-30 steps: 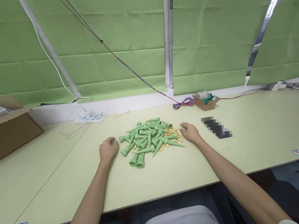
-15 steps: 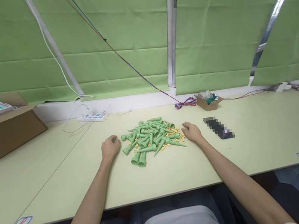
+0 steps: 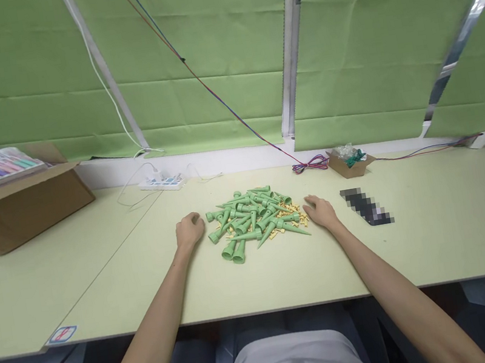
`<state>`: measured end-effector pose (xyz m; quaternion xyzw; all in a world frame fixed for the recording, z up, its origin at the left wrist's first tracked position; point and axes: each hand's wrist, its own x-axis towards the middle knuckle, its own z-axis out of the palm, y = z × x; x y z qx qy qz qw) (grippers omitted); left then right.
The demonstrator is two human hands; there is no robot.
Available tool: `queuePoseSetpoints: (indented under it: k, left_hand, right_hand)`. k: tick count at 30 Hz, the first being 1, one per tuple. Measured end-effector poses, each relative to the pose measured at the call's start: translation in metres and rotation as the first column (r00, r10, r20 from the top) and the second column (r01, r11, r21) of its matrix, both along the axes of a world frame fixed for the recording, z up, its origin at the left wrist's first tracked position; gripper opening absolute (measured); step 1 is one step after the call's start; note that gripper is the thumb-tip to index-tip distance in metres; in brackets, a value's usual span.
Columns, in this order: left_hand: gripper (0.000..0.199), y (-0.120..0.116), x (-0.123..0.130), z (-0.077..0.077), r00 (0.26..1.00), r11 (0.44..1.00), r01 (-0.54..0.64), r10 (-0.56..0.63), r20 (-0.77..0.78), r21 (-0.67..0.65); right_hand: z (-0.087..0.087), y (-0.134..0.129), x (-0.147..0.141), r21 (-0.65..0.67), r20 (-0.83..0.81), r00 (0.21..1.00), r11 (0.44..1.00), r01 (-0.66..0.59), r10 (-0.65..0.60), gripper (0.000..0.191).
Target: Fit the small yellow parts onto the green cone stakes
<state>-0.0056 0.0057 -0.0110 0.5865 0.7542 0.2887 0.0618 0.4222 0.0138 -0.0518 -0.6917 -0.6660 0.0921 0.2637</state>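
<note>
A heap of green cone-shaped plastic pieces (image 3: 255,216) lies on the pale yellow table (image 3: 268,288). Small yellow pieces (image 3: 295,208) are scattered under and beside it, mostly on its right. My left hand (image 3: 190,229) rests on the table just left of the heap, its fingers loosely curved and apart, holding nothing. On the other side, my right hand (image 3: 320,211) rests by the yellow pieces with its fingers spread a little and nothing in its grasp.
An open cardboard box (image 3: 30,209) of colored pens stands at the left. Behind the heap are a power strip (image 3: 162,183), coiled wires (image 3: 313,163) and a small box (image 3: 347,166). A dark pixelated object (image 3: 366,206) lies right of my right hand.
The whole view has shifted, so the table, heap and both hands appear slightly farther right. Both hands keep their places beside the heap.
</note>
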Motion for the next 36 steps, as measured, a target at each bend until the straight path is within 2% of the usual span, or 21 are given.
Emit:
queuePoseSetpoints:
  k: [10, 16, 24, 28, 31, 34, 36]
  left_hand:
    - [0.044, -0.009, 0.011, 0.003, 0.999, 0.999, 0.023, -0.024, -0.04, -0.024]
    - [0.041, -0.007, 0.014, -0.001, 0.988, 0.994, 0.105, -0.105, -0.11, -0.012]
    - [0.042, -0.007, 0.015, 0.002, 0.952, 0.97, 0.239, -0.242, -0.188, -0.041]
    - [0.043, -0.007, 0.014, 0.002, 0.934, 0.957, 0.283, -0.289, -0.211, -0.06]
    - [0.043, -0.006, 0.013, 0.0, 0.944, 0.958, 0.284, -0.285, -0.164, -0.031]
    - [0.047, -0.005, 0.013, -0.001, 0.975, 0.976, 0.217, -0.216, -0.061, 0.02]
    - [0.05, -0.005, 0.013, -0.001, 0.985, 0.984, 0.173, -0.173, 0.004, 0.04]
  right_hand:
    - [-0.006, 0.002, 0.01, 0.026, 0.008, 1.0, 0.999, -0.028, 0.028, 0.044]
    - [-0.005, 0.002, 0.008, 0.012, 0.01, 1.0, 1.0, -0.027, 0.027, 0.045]
    - [0.007, -0.006, 0.0, 0.018, -0.036, 0.999, 1.0, -0.022, 0.023, 0.043]
    - [0.019, -0.019, -0.009, 0.141, -0.148, 0.989, 0.99, -0.001, 0.022, 0.037]
    - [0.029, -0.03, -0.017, 0.287, -0.228, 0.967, 0.957, -0.043, 0.112, 0.032]
    - [0.035, -0.04, -0.026, 0.342, -0.249, 0.934, 0.925, -0.163, 0.257, 0.027]
    - [0.037, -0.045, -0.031, 0.334, -0.235, 0.904, 0.903, -0.271, 0.358, 0.025]
